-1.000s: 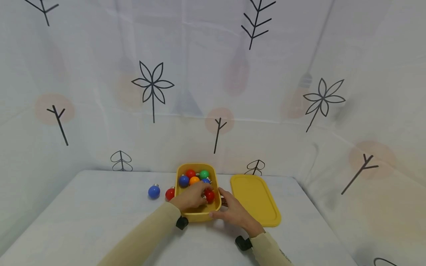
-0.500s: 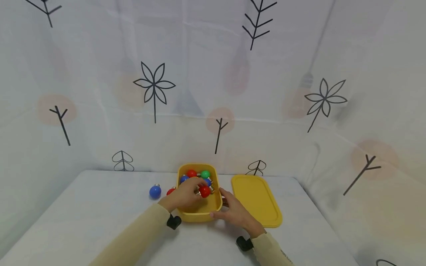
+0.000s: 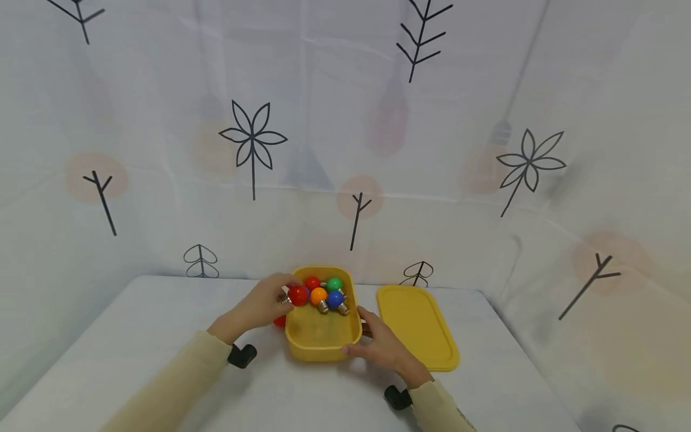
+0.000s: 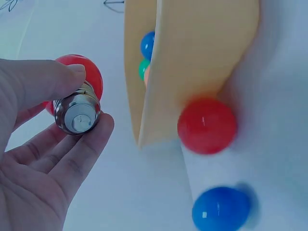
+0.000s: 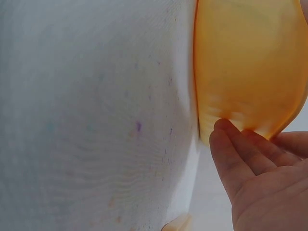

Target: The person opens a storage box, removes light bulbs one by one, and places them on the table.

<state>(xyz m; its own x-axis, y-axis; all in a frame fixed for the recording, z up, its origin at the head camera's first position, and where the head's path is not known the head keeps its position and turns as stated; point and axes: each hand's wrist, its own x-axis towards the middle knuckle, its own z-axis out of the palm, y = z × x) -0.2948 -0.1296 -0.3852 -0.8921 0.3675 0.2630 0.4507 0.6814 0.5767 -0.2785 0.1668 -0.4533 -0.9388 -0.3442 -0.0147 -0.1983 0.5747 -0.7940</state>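
Observation:
My left hand (image 3: 258,305) pinches a red light bulb (image 3: 298,295) over the left rim of the yellow box (image 3: 318,331). In the left wrist view the bulb's metal screw base (image 4: 79,115) faces the camera, between thumb and fingertips. Inside the box, toward its far end, lie another red bulb (image 3: 312,282), a green bulb (image 3: 335,284), an orange bulb (image 3: 318,296) and a blue bulb (image 3: 336,299). My right hand (image 3: 380,345) holds the box at its near right corner, thumb at the front and fingers (image 5: 228,154) against the side wall.
A yellow lid (image 3: 418,330) lies flat on the white table to the right of the box. Left of the box, a loose red bulb (image 4: 207,126) and a blue bulb (image 4: 221,209) lie on the table. A patterned cloth (image 3: 302,228) hangs behind the table.
My left hand has lifted the red bulb from inside the box and carried it left to the rim. The right hand has stayed at the box's corner.

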